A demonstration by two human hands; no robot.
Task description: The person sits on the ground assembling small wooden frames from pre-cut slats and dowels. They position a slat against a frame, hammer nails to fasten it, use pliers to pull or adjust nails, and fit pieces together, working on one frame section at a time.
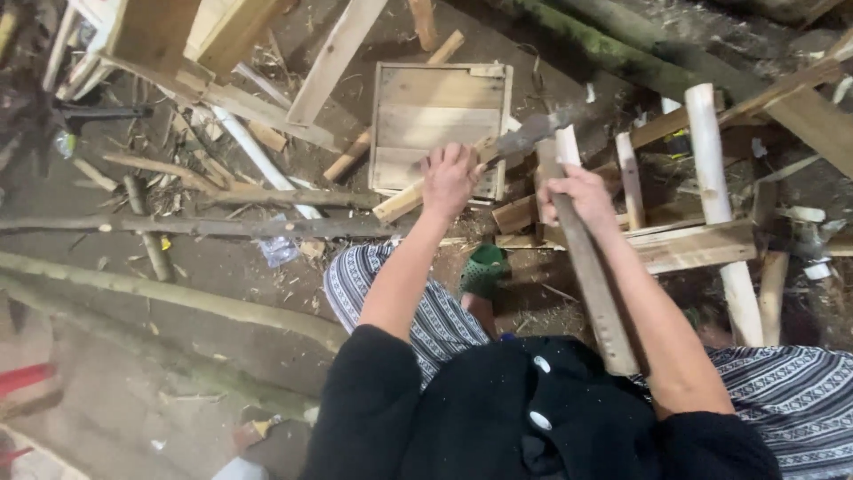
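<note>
Plank (593, 284) runs up from my lap, gripped near its top by my right hand (579, 197), its lower end resting against my dark top. My left hand (449, 178) is clenched round the wooden handle of a hatchet (524, 138), blade blurred just above the plank's top. I judge I'm mid-trimming; the next stroke needs fingers clear. Beyond lies a wooden tray (440, 116) on the dirt ground's far edge. The blade edge is hard to make out.

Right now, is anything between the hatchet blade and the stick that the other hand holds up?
Nothing visible. The left hand swings the hatchet, its blade right at the top of the stick, which the right hand grips just below. Only those fingers sit close.
</note>
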